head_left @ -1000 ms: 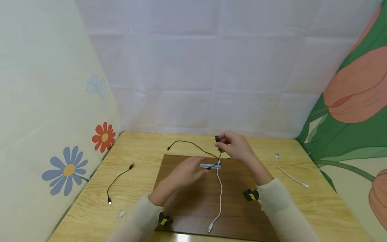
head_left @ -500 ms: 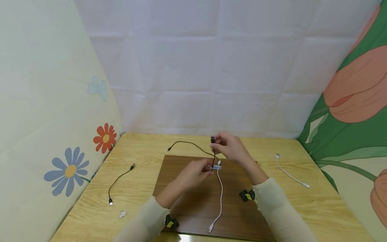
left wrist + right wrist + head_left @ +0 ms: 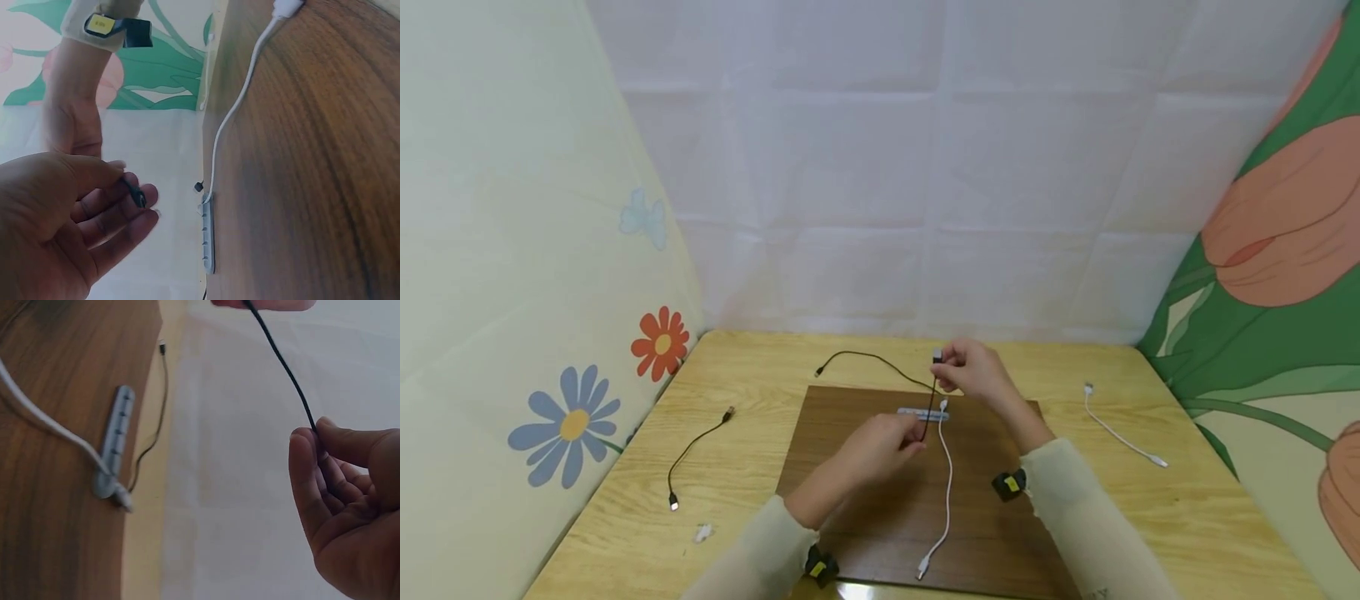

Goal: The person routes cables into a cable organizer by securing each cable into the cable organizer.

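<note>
A black USB cable is stretched between my two hands above the brown board. My left hand pinches its lower end between thumb and fingers; a small black plug sticks out of that grip in the left wrist view. Higher up, my right hand pinches the cable just below its larger plug. Behind the cable lies a grey-blue slotted cable holder near the board's far edge. A white cable crosses one end of the holder and runs down the board.
Another black cable lies behind the board on the wooden table. To the left are a short black cable and a small white piece. A short white cable lies on the right.
My left hand has taken hold of the black cable's dangling lower end and drawn it down, so the cable is straight. My right hand shifted slightly left, then back and a little lower.
</note>
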